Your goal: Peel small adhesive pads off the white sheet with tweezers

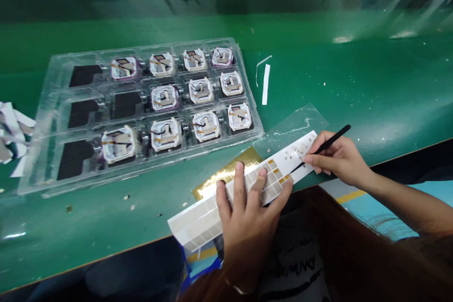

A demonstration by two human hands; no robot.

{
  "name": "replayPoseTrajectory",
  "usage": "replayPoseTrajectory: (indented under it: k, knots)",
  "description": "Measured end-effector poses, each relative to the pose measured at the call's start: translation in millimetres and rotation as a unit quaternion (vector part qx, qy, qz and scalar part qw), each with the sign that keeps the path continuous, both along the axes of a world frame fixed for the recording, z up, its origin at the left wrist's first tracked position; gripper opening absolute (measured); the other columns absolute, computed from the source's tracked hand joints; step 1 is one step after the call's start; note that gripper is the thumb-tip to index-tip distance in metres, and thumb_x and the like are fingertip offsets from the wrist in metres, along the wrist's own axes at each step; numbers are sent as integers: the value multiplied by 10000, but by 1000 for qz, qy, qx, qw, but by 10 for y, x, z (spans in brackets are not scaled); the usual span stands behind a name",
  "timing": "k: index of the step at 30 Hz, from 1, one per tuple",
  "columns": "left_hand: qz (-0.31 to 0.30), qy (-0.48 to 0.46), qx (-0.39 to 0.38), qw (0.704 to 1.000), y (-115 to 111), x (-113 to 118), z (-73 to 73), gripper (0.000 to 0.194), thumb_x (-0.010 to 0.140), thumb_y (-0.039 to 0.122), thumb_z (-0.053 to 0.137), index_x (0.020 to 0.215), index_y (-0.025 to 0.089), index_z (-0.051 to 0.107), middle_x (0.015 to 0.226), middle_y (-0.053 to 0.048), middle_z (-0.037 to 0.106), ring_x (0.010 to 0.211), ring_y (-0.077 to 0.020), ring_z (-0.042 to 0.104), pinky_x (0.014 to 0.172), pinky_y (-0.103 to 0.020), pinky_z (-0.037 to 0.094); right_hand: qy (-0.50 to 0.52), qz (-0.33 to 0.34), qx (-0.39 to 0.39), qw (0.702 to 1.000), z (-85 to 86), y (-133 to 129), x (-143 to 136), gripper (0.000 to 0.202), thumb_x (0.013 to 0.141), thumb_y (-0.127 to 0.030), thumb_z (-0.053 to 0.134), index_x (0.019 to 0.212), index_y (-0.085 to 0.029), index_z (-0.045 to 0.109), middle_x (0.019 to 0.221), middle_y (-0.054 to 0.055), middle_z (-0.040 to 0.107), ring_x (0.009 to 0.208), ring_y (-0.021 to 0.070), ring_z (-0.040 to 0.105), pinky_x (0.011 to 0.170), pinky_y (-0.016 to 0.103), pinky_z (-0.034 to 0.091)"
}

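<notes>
My left hand lies with fingers spread across a long white sheet of stickers, pressing it near the table's front edge. Grey rectangular stickers and a few amber ones sit in rows on it. In my right hand is a pair of black tweezers, gripped like a pen. Their tips point down at the sheet, close to the amber pieces; whether they touch cannot be made out. Small grey bits are scattered on the sheet's right end. A gold sheet lies partly under the sticker sheet.
A clear plastic tray holds several white watch-like housings with ribbon cables; some compartments show only black lining. A white strip lies right of the tray. Clear film rests behind the sheet. Paper scraps pile at far left.
</notes>
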State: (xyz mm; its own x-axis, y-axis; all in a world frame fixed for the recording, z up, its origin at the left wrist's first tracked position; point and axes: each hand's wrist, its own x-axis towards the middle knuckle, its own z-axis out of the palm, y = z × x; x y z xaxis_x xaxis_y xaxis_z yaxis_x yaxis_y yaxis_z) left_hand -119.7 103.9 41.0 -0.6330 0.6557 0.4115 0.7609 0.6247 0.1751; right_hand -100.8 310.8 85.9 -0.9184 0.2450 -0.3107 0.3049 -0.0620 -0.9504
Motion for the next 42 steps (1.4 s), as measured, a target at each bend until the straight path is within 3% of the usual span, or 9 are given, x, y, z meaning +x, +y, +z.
replayPoseTrajectory:
  k: [15,24,30,42]
  knots:
    - [-2,12,3,1000,9,-11,-3,363,773,265,660,1104,398,590,1180,-94,554,1299,-410,333,991,-653,283,-1,3,10,1000,2,-12,-10,316,678,-348,771,697,-180,504,458,-41,546,391,78,499,330,184,305]
    - [-1,30,-11,999,-5,-22,14,392,789,337,642,1173,309,565,1161,-99,580,1297,-401,339,1015,-625,283,4,2,14,1000,8,-15,-3,296,686,-317,767,698,-172,509,456,-39,553,383,74,496,334,173,312]
    - [-9,22,12,1000,-2,-14,-3,268,767,297,667,1025,277,600,1181,-101,564,1296,-417,330,988,-649,288,12,-8,1,1000,33,-20,-3,293,681,-306,772,687,-168,513,446,-35,551,368,71,481,323,172,296]
    - [-20,24,-15,999,-23,-32,41,311,743,303,695,1034,280,587,1178,-114,569,1268,-439,361,954,-658,326,24,-13,-30,999,26,-18,-7,270,645,-190,792,678,-150,527,452,-50,557,370,49,481,330,143,302]
